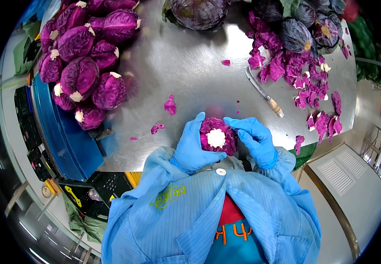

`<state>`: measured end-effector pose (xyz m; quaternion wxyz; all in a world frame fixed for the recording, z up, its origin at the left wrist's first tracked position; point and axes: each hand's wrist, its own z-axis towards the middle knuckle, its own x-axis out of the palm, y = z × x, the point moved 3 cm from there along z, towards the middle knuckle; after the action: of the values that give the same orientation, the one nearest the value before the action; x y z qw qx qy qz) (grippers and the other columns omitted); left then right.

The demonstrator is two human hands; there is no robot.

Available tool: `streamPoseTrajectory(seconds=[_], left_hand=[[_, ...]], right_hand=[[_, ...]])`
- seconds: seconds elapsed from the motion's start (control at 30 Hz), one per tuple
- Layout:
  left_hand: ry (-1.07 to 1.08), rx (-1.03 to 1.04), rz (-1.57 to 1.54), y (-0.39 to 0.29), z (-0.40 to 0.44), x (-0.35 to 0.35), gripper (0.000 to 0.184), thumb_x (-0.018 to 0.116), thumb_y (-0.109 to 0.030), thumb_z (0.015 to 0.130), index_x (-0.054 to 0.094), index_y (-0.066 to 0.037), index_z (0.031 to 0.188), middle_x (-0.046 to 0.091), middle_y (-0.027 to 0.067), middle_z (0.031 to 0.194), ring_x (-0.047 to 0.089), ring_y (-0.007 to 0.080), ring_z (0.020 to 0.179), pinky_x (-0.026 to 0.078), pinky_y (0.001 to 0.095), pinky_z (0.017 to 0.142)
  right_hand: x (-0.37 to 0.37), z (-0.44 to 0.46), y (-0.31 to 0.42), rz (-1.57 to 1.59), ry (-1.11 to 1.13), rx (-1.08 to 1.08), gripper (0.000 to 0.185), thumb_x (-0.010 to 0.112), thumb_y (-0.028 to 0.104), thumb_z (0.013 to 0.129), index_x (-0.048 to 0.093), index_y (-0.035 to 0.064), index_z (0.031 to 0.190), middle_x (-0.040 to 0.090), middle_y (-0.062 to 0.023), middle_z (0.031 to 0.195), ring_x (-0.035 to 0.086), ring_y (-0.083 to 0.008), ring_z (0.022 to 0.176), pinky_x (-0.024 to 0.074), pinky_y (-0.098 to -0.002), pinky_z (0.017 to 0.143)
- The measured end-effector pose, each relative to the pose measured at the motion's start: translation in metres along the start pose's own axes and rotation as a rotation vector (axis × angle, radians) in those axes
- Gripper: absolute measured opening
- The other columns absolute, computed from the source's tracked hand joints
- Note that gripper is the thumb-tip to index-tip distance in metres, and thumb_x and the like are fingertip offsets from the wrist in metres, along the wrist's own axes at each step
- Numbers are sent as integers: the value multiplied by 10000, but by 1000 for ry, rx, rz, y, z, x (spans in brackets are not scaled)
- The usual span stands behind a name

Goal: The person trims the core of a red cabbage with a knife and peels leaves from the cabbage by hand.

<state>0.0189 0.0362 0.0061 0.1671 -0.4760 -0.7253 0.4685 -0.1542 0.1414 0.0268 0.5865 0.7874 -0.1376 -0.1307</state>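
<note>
In the head view, a small red cabbage (228, 140), its pale cut stem turned up toward me, sits in front of my chest at the table's near edge. My left hand (191, 147), in a blue glove, is wrapped round its left side with the thumb below. At the upper right edge of the cabbage, the fingertips of my gloved right hand (258, 141) press on the outer leaves. The other right fingers are curled in. A knife (264, 92) with a curved blade and wooden handle lies on the table beyond my right hand.
Trimmed red cabbages (80, 79) are piled on the metal table (173, 66) at the left. Darker untrimmed cabbages (298, 33) stand at the far right, beside loose purple leaves (313, 94). Leaf scraps (170, 104) lie mid-table. A blue bin (73, 145) and black crates (106, 189) stand left.
</note>
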Motion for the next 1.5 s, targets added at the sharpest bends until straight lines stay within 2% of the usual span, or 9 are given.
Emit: streamPoseTrajectory(seconds=[0.13,0.23,0.37,0.6,0.73,0.97,1.07,1.33,1.5], left_hand=[[-12,-23,-108,4,0,2,1133,932,-96,531,290,46,1454,438,144,1302,486,243,1231,423,357,1053],[14,-25,-257,10,1,0,1133,925,-127,555,271,32,1466,440,149,1310,487,259,1225,419,372,1055],[140,-186,-767,5,3,-1,1070,890,-62,615,265,10,1480,450,135,1375,481,238,1261,415,381,1070],[254,-67,-967,23,3,4,1052,848,19,636,243,-6,1496,435,132,1430,442,228,1312,378,384,1100],[218,-12,-860,27,-3,10,1099,852,10,631,195,-19,1512,380,141,1467,415,237,1332,367,388,1106],[420,-173,-778,60,-26,3,909,737,-134,802,185,-30,1517,308,145,1513,299,259,1407,238,405,1159],[176,-155,-387,48,-28,-22,838,711,-144,819,237,-25,1500,307,130,1521,318,270,1400,248,394,1153],[242,439,32,6,-18,-30,518,732,14,783,573,-15,1275,532,127,1337,502,231,1232,416,351,1039],[165,266,-119,14,-10,-26,407,828,-10,698,655,-32,1066,605,81,1057,595,189,1013,484,314,886]], right_hand=[[6,6,23,-287,36,-46,395,604,-37,844,662,69,1220,667,-75,1114,580,-175,937,477,-308,868],[-3,0,-2,16,60,-29,461,584,-72,834,622,67,1272,649,-72,1176,585,-185,971,460,-302,901],[-14,9,8,-360,-411,-202,422,571,-59,865,618,44,1272,657,-100,1174,604,-185,1007,453,-286,892],[-10,11,-15,-107,2,-100,500,687,173,875,559,68,1346,608,-104,1271,535,-225,1208,412,-335,1018],[17,6,-26,386,223,260,900,785,358,789,307,105,1509,390,-184,1463,399,-270,1339,315,-373,1119],[30,-6,-35,253,387,470,834,769,265,812,329,66,1492,402,-161,1454,385,-258,1353,302,-371,1130],[35,-8,-42,90,442,447,772,735,287,850,345,59,1476,414,-153,1453,403,-257,1342,324,-374,1124],[37,-3,-43,77,443,314,583,624,364,928,434,92,1408,490,-150,1372,495,-267,1247,380,-377,1079],[39,-2,-43,23,446,242,508,552,353,969,449,99,1397,515,-133,1348,505,-271,1240,384,-383,1066]])
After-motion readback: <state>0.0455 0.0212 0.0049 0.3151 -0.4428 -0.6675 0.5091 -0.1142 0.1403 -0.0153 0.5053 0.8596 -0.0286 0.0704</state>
